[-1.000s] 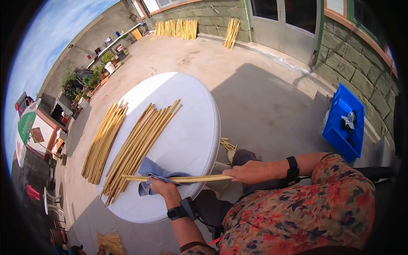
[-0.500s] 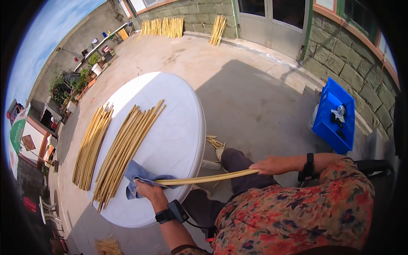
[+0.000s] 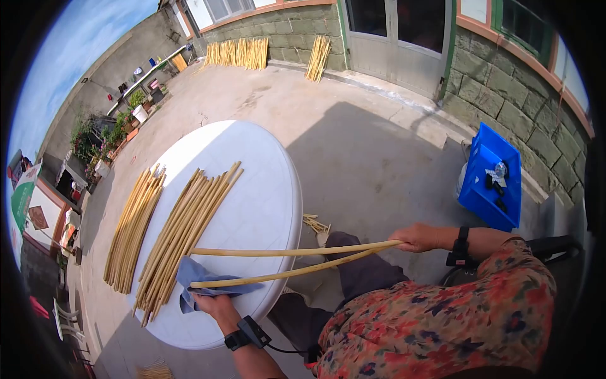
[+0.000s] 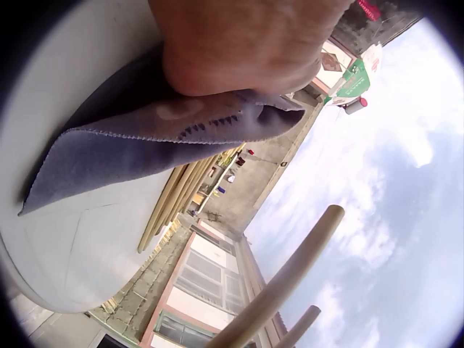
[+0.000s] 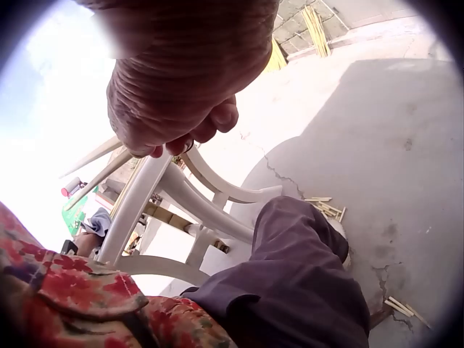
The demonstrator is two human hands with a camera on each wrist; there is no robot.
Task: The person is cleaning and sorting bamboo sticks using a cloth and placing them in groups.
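Two long pale sticks (image 3: 297, 251) reach leftward from the right hand (image 3: 416, 238), which grips them together at one end. They spread apart toward their far ends, one over the table and the lower one over the blue cloth (image 3: 189, 271). The left hand (image 3: 218, 306) holds this cloth at the table's near-left edge. In the left wrist view the fingers of the left hand (image 4: 246, 51) curl over the cloth (image 4: 130, 156), and the stick ends (image 4: 290, 275) stand apart from it. The right hand (image 5: 192, 87) has curled fingers in the right wrist view.
Two rows of sticks (image 3: 189, 224) lie on the left part of the round white table (image 3: 259, 189). A blue crate (image 3: 483, 196) stands at the right. Cut pieces (image 3: 315, 223) lie on the ground by the foot. More sticks (image 3: 237, 54) lean on the wall.
The right hand has moved right, drawing the two sticks out of the cloth, and their left ends have spread apart. The left hand, still holding the cloth, has shifted left and down in view.
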